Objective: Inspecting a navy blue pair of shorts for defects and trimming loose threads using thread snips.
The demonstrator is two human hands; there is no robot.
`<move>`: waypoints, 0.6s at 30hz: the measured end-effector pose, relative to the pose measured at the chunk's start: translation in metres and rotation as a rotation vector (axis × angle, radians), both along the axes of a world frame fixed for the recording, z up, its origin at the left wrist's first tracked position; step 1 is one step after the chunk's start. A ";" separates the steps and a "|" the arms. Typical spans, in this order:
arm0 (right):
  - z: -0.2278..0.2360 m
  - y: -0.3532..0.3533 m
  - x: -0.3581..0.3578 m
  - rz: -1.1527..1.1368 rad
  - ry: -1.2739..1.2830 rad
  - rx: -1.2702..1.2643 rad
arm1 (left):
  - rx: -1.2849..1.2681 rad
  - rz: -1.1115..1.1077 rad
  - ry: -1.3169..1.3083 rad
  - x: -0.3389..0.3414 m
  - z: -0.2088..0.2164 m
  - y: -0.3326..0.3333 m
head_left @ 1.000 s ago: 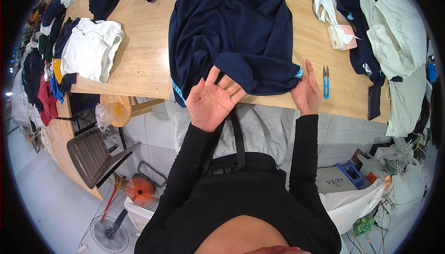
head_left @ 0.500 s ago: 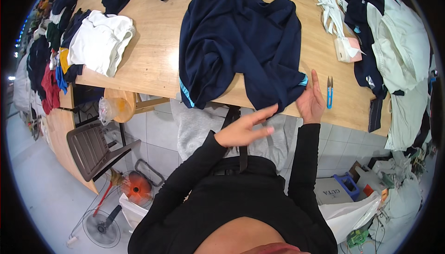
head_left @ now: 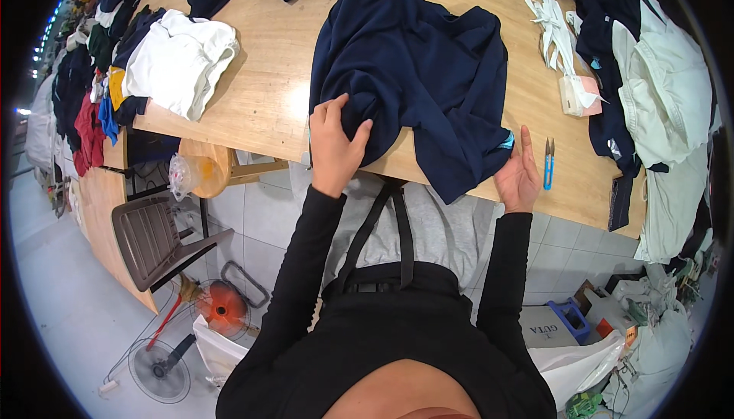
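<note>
A navy blue garment (head_left: 428,60) lies rumpled at the table's front edge, two sleeve- or leg-like parts pointing toward me. Light-blue trim (head_left: 507,141) shows at the end of its right part. My left hand (head_left: 336,151) rests on the lower left part, fingers and thumb spread over the cloth, the fingertips curving slightly into it. Beside the right part's trimmed end is my right hand (head_left: 518,176), palm up with fingers stretched out, touching or nearly touching the cloth. Blue-handled thread snips (head_left: 549,165) lie on the table just right of that hand.
White folded cloth (head_left: 182,63) sits on the wooden table (head_left: 267,75) at left, beside piled coloured garments. White strips (head_left: 552,33), a pink-and-white box (head_left: 579,96) and pale garments (head_left: 661,82) are at right. Below stand a stool (head_left: 210,167), a brown chair (head_left: 153,239) and a fan (head_left: 160,369).
My left hand has moved left and away from me, from above the table's front edge onto the garment's left part. My right hand stays beside the trimmed end. The view has shifted slightly.
</note>
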State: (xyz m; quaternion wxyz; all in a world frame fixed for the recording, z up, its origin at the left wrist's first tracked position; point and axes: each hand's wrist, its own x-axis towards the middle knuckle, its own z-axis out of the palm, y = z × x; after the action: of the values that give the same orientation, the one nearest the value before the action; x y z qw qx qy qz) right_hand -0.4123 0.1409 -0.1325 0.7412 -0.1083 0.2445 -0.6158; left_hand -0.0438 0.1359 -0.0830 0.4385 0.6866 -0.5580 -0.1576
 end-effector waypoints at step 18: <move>0.047 0.040 0.167 0.243 0.882 0.027 | 0.423 -0.281 1.207 -0.031 0.010 0.053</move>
State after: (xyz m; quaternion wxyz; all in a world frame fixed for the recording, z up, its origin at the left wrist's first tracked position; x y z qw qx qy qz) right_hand -0.2452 0.1809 -0.0851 0.6345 -0.3784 0.5301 -0.4163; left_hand -0.0753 0.1889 -0.0729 0.5054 0.4693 -0.2552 -0.6776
